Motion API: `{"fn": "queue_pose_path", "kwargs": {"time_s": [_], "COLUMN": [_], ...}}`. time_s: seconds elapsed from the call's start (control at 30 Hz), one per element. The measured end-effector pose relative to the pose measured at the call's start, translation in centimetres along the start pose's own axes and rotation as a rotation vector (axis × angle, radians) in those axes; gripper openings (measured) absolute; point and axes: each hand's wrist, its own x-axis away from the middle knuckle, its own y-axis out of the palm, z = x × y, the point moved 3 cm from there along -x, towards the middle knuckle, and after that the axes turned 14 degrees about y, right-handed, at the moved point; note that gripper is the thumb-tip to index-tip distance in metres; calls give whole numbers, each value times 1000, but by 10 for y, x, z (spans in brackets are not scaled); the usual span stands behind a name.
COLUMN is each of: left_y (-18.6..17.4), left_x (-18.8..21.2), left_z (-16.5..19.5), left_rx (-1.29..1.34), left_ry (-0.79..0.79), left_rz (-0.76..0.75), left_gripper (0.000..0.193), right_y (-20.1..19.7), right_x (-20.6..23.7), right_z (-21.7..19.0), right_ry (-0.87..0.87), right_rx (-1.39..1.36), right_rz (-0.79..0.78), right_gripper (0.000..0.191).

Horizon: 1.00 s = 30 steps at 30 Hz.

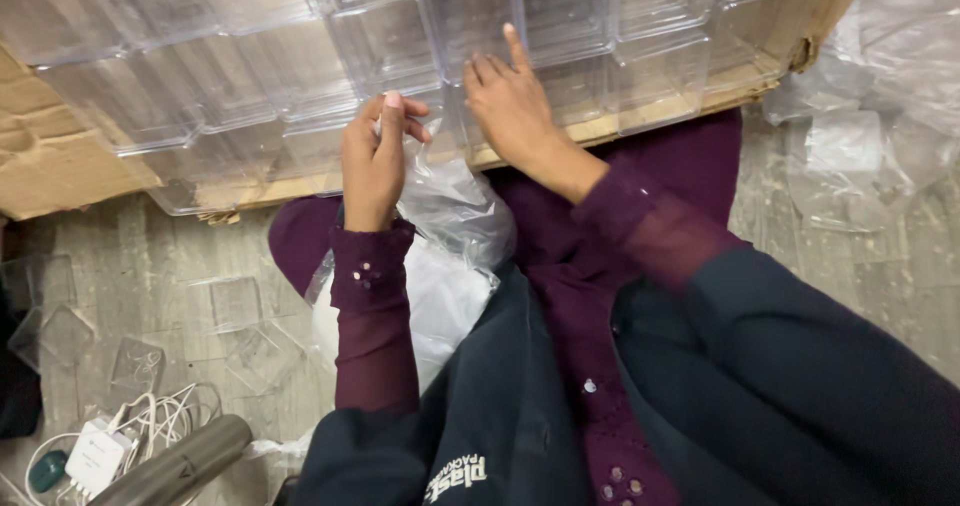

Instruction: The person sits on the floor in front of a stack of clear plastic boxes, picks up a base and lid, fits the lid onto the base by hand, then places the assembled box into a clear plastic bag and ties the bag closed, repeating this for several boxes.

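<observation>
A cardboard box in front of me is packed with several clear plastic boxes in rows. My right hand lies flat on the clear boxes near the carton's front edge, fingers spread, holding nothing. My left hand is just left of it, fingers pinched on the top of a clear plastic bag that hangs down into my lap. A white bundle sits in the lap under the bag. Both arms wear dark maroon sleeves.
Loose clear plastic lids lie on the grey floor at left. A white charger with cables and a metal cylinder sit at bottom left. More clear plastic wrapping is piled at right.
</observation>
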Motion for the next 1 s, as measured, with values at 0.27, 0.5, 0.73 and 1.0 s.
{"fn": "queue_pose_path", "kwargs": {"time_s": [0.27,0.5,0.73,1.0], "left_y": [8,25,-47,-40], "left_x": [11,25,15,14], "left_z": [-27,-21,-19,-10], "left_rx": [307,975,919,873], "left_ry": [-313,-364,-288,-308], "left_rz": [-116,-186,-120,-177], "left_gripper": [77,103,113,120], "right_y": [-81,-92,-33,18], "right_x": [33,55,90,146], "right_z": [7,-3,6,32], "right_ry": [178,222,-76,99], "right_rx": [-577,-1115,-209,-481], "right_rz": [-129,-200,-300,-618], "right_gripper": [22,29,82,58]}}
